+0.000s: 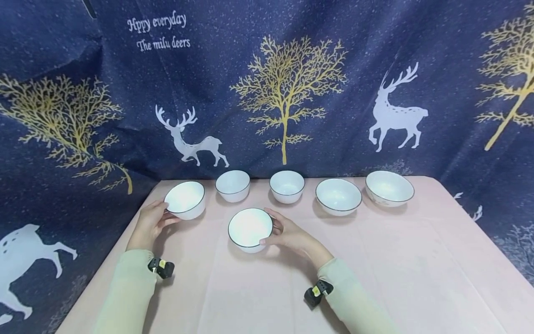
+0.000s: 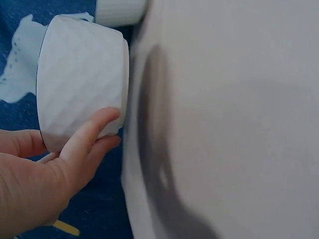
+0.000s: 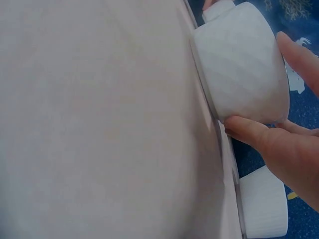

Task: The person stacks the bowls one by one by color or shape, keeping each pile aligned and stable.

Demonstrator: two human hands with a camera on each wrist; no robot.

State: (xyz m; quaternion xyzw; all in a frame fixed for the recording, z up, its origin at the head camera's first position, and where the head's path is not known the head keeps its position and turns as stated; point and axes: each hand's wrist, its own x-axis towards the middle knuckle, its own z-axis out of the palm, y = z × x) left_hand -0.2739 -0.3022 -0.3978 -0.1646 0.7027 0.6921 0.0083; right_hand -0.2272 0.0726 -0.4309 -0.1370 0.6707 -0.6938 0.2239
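While the head view shows six bowls, wrist views reveal ribbed walls: left hand (image 1: 151, 221) grips the corner bowl (image 1: 185, 199), right hand (image 1: 288, 234) grips the front bowl (image 1: 250, 228).

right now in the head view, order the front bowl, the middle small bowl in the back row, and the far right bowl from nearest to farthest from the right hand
1. Front bowl: held by the right hand, in front of the back row.
2. Middle small bowl: back row, just beyond the hand.
3. Far right bowl: right end of the back row, farthest away.
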